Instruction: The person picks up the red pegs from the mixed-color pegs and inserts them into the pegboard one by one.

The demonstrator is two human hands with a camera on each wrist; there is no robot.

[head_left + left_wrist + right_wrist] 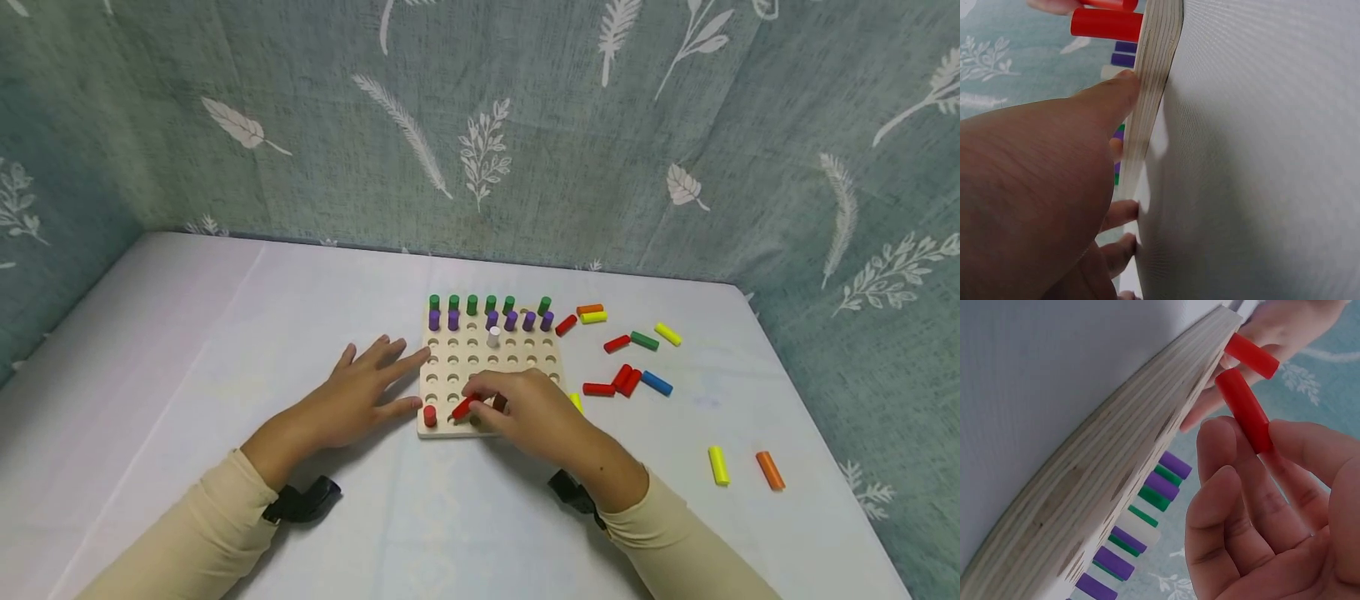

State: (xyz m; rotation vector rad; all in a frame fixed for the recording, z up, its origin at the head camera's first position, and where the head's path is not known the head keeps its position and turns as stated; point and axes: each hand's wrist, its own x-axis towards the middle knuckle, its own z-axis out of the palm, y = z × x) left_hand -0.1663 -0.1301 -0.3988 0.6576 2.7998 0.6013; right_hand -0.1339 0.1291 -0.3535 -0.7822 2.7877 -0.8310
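A wooden pegboard [462,369] with rows of round holes lies on the table. My right hand [536,414] pinches a red peg [1243,411] between thumb and fingers, tilted, its lower end close over a hole in the front row. Just left of it, another red peg [430,416] stands upright in the front left corner hole. My left hand [348,402] lies at the board's left side, fingers spread, thumb and a fingertip right at its edge. Green pegs [472,305] fill most of the back row, purple pegs [453,320] stand before them, and one white peg [493,337] stands farther forward.
Loose pegs lie right of the board: several red pegs [598,389], a blue peg [657,383], a green peg [644,340], yellow pegs [718,465] and orange pegs [770,471]. A leaf-patterned cloth [300,125] hangs behind the white-covered table [187,350].
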